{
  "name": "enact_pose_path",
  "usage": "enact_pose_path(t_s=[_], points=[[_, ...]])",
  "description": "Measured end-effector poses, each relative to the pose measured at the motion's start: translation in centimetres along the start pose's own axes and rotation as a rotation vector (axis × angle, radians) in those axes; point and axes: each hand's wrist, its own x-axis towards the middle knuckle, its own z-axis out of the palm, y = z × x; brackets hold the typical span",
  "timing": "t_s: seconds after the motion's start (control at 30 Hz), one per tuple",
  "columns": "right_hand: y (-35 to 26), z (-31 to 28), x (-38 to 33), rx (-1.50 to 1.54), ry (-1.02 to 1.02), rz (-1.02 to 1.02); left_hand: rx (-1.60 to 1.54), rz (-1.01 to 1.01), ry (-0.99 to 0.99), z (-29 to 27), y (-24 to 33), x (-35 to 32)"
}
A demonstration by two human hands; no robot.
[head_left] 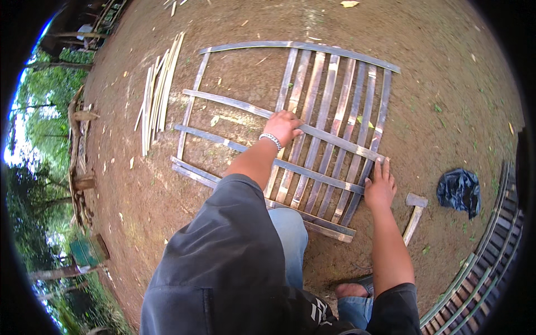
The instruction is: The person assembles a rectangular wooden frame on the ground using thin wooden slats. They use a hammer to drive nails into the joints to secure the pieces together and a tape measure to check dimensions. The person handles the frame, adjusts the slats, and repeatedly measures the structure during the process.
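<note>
A flat lattice of dark-streaked slats, seemingly bamboo, lies on the dirt. Several close-set slats (325, 100) fill its right part, crossed by long slats. My left hand (283, 125), with a chain bracelet at the wrist, is closed over the middle of the upper inner cross slat (340, 141). At that slat's right end rests my right hand (381, 187), fingers stretched and thumb apart, the thumb by the end of the lower inner cross slat (318, 175). My left forearm hides part of the lattice's left half.
Loose pale strips (159, 95) lie in a pile at the left. Right of my right forearm is a wooden-handled hammer or hatchet (414, 215), with a black plastic bag (459, 192) beyond it. Another slatted frame (474, 296) curves along the lower right. My knee (291, 229) touches the lattice's near edge.
</note>
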Motion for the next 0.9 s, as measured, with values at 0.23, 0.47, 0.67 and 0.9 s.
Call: enact_pose_path(t_s=[0.23, 0.47, 0.67, 0.9], points=[[-0.5, -1.4, -0.6, 0.006, -0.042, -0.011, -0.031, -0.031, 0.061, 1.1, 0.6, -2.3], [0.4, -0.8, -0.5, -0.020, -0.046, -0.044, -0.090, -0.041, 0.126, 1.3, 0.9, -3.1], [3.4, -0.1, -1.5, 0.204, 0.175, 0.011, -0.069, -0.043, 0.175, 0.6, 2.9, -1.9], [15.6, 3.0, -14.3, 0.350, 0.293, 0.005, -0.450, 0.177, 0.279, 1.1, 13.8, -4.3]])
